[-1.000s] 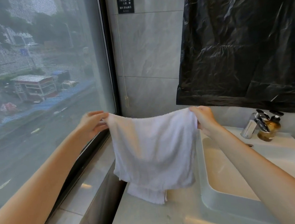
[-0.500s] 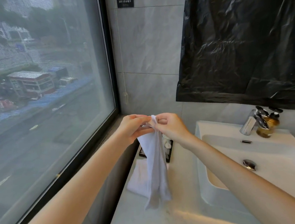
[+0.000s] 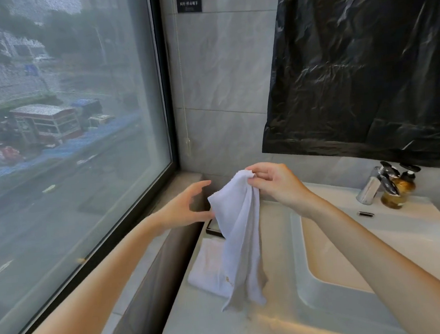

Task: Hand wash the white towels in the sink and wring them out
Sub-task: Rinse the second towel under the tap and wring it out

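Both hands are raised over the left part of the tabletop: the right hand pinches the top corner of a white towel between thumb and fingertips, while the left hand is spread with curled fingers just beside the cloth's left edge, gripping nothing. That towel hangs doubled lengthwise in soft folds, its lower end dangling close above the tabletop near the front edge. Behind it, a second white towel lies folded flat along the tabletop's left edge, faintly marked, with a dark tray peeking out at the back left corner. The sink takes up the right half of the tabletop, its basin holding nothing that I can see, and bare surface runs between its rim and the towels. At the back right corner stand a chrome faucet and two amber pump bottles touching one another.
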{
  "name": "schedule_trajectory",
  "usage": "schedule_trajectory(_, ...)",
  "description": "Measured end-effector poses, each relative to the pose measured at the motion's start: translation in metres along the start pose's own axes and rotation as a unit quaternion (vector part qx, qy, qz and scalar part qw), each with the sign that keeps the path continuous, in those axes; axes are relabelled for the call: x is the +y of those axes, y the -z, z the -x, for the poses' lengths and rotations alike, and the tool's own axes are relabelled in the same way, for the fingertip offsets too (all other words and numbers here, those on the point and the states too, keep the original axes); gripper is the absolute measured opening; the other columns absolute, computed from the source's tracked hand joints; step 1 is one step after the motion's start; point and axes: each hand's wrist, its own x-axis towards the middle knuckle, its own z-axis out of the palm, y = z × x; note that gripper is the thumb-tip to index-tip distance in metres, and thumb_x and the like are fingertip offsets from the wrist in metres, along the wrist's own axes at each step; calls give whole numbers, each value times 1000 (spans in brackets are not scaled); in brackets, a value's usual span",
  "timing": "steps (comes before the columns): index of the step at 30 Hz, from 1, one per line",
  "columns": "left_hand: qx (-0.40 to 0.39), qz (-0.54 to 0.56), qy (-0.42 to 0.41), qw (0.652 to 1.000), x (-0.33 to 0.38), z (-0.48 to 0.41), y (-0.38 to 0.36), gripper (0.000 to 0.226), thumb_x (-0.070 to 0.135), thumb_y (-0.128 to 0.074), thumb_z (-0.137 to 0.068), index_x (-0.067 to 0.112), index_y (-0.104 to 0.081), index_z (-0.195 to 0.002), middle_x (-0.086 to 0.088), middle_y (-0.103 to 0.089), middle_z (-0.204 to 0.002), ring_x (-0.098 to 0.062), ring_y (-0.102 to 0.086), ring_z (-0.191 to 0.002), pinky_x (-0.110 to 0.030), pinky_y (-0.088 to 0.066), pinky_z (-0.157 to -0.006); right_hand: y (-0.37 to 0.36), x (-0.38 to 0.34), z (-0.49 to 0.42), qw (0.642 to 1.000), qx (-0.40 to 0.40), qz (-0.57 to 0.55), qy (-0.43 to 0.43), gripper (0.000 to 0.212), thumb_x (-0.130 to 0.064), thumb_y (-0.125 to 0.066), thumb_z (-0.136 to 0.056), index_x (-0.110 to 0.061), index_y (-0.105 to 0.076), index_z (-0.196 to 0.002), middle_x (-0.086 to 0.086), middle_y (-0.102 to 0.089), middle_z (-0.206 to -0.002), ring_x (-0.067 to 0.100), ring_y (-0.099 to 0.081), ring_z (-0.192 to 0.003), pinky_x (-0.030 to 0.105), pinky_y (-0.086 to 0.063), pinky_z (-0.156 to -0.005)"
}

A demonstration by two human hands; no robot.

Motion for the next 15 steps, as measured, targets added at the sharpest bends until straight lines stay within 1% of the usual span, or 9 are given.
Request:
schedule_trajectory(1, -11, 0, 6, 1000, -6, -2, -2, 85, 35, -78, -80, 39, -27, -148, 17, -32, -149, -2, -30, -138, -23, -28, -110, 2, -3, 0, 1000, -10, -13, 3, 18, -7, -55, -96, -15, -68, -106, -5, -73, -99, 9, -67, -94, 36, -50, -91)
schedule_trajectory(3, -23, 88, 33, 995, -14, -7, -3, 91, 37, -80, -78, 37, -25, -150, 17, -37, -147, -3, -36, -136, -27, -31, -112, 5, -8, 1, 999, -20, -41, 12, 19, -8, -53, -97, -13, -68, -108, 4, -73, -103, 26, -64, -91, 46, -49, -85)
schedule_trajectory(5, -54, 169, 45, 983, -18, -8, 1, 85, 46, -84, -69, 32, -43, -142, 12, -57, -136, -9, -52, -126, -38, -37, -111, 10, -9, -1, 997, -13, -80, 13, 19, -9, -52, -98, -14, -67, -108, 2, -72, -103, 19, -66, -92, 38, -52, -85)
schedule_trajectory(6, -60, 195, 36, 978, -18, -7, 2, 77, 50, -87, -62, 27, -57, -130, 7, -65, -125, -12, -59, -119, -40, -41, -108, 13, -8, -2, 996, -6, -94, 9, 19, -9, -52, -98, -14, -66, -109, -2, -72, -103, 13, -67, -94, 32, -53, -85)
schedule_trajectory(7, -47, 222, 21, 974, -18, -6, 3, 66, 50, -89, -58, 22, -66, -113, 3, -71, -113, -14, -64, -110, -37, -47, -101, 16, -5, -3, 995, 4, -95, 7, 18, -10, -51, -99, -14, -65, -110, -4, -72, -102, 10, -67, -95, 28, -54, -84)
schedule_trajectory(9, 17, 276, -12, 961, -11, -5, 8, 44, 40, -89, -61, 16, -67, -90, 0, -72, -92, -16, -67, -91, -27, -56, -82, 22, 5, -6, 998, 33, -58, 0, 17, -12, -51, -99, -15, -64, -110, -4, -71, -103, 9, -67, -95, 30, -55, -84)
schedule_trajectory(11, 99, 277, -50, 955, 3, -8, 16, 30, 31, -81, -73, 11, -65, -88, -1, -69, -85, -16, -64, -82, -25, -56, -70, 25, 18, -10, 997, 73, -19, -25, 16, -14, -50, -100, -13, -61, -112, -3, -69, -105, 6, -66, -93, 27, -57, -80)
schedule_trajectory(13, 153, 222, -77, 960, 18, -15, 26, 28, 30, -75, -82, 7, -66, -93, -5, -67, -86, -15, -63, -80, -27, -52, -69, 22, 26, -18, 991, 121, -28, -41, 15, -16, -50, -100, -13, -59, -112, -4, -66, -105, 5, -64, -93, 23, -57, -77)
schedule_trajectory(15, 180, 183, -85, 963, 29, -24, 33, 33, 32, -75, -84, 3, -66, -96, -9, -68, -88, -16, -63, -82, -34, -52, -75, 22, 30, -28, 986, 161, -3, -31, 12, -19, -50, -99, -18, -59, -108, -5, -65, -103, 12, -63, -97, 33, -55, -85)
